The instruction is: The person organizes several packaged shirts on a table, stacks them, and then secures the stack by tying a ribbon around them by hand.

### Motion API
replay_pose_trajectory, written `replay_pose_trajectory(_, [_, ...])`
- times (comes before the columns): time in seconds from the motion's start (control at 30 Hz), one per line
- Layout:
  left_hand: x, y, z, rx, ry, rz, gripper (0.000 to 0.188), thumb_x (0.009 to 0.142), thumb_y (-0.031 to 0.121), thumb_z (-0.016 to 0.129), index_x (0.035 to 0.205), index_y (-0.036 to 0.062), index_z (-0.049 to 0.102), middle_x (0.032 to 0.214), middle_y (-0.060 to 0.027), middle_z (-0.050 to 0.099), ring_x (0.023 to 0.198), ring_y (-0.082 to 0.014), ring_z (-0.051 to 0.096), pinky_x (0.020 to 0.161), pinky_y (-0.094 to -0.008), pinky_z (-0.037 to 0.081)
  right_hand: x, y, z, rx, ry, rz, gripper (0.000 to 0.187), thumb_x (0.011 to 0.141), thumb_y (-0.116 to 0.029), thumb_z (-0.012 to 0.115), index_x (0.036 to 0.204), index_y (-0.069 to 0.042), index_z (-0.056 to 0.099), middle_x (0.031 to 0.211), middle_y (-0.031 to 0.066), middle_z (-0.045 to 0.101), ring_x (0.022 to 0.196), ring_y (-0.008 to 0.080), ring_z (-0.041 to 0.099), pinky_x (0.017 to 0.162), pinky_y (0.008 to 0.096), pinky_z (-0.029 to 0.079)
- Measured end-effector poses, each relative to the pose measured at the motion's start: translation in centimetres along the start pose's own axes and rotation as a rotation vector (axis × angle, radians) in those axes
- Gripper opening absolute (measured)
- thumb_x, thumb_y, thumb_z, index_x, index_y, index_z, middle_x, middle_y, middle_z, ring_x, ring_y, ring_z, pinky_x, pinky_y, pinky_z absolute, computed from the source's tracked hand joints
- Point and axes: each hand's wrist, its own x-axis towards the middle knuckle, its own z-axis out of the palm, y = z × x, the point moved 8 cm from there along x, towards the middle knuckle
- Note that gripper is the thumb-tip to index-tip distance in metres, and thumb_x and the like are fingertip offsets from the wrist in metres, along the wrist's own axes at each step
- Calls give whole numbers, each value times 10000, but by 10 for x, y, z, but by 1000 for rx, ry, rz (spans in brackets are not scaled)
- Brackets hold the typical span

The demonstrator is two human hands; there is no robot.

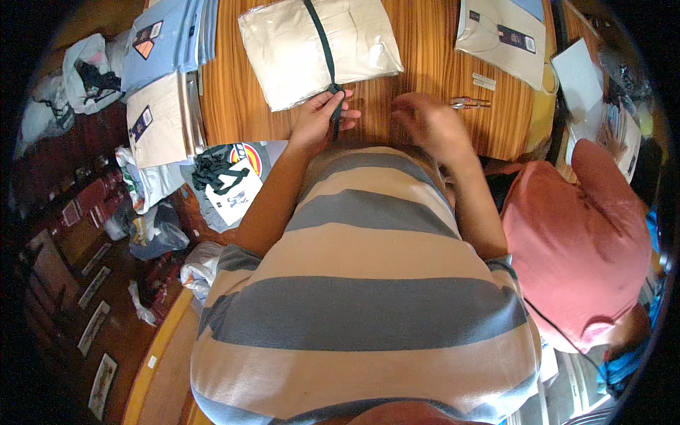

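Note:
A cream folded cloth item in clear plastic lies on the wooden table in front of me. A dark green strap runs across it toward my body. My left hand pinches the strap at the package's near edge, where it looks looped or knotted, and a dark end hangs below the fingers. To the right, my right hand is apart from the strap, above the table's near edge. Its fingers bend inward and are smeared by motion, so whether they hold anything does not show.
Blue packages and cream packages stack at the left. Another cream package lies at the far right. Small metal snips rest near a paper strip. Beside me at the right is a person in a pink top.

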Motion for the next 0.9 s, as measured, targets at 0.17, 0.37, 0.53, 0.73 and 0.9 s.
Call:
replay_pose_trajectory(0.17, [-8, -16, 7, 69, 9, -66, 264, 1040, 251, 647, 1206, 47, 674, 961, -33, 691, 932, -207, 732, 728, -315, 584, -38, 80, -76, -489, 220, -86, 422, 853, -137, 780, 1265, -131, 691, 1250, 107, 672, 1185, 347, 610, 1032, 440, 488])
replay_pose_trajectory(0.37, [-1, -25, 7, 78, -9, 29, 253, 1028, 243, 667, 1192, 54, 703, 971, -46, 713, 864, -192, 723, 720, -316, 594, -31, 109, -52, -463, 301, -58, 346, 875, -165, 783, 1203, -110, 687, 1132, 126, 659, 1078, 360, 620, 933, 452, 500])
replay_pose_trajectory(0.53, [5, -29, 4, 58, -40, 65, 272, 1033, 219, 658, 1239, 48, 704, 942, -58, 717, 846, -175, 718, 716, -314, 604, 9, 91, -18, 69, 376, 57, 235, 966, -175, 710, 1154, -44, 661, 1131, 191, 639, 1062, 386, 617, 937, 437, 497])
replay_pose_trajectory(0.73, [5, -29, 1, 24, -73, 85, 239, 1029, 194, 661, 1186, 25, 724, 969, -93, 737, 854, -199, 739, 738, -327, 626, 49, 18, 14, 242, 96, -89, 196, 1022, -133, 620, 1151, 15, 633, 1138, 220, 632, 1066, 393, 619, 954, 420, 498])
replay_pose_trajectory(0.9, [1, -38, -4, -22, -51, 42, 240, 1020, 192, 673, 1147, -3, 731, 947, -114, 752, 839, -207, 746, 741, -329, 628, 35, -14, -5, 181, 78, 29, 278, 1029, -233, 626, 1026, 38, 684, 930, 230, 705, 849, 388, 693, 779, 439, 538])
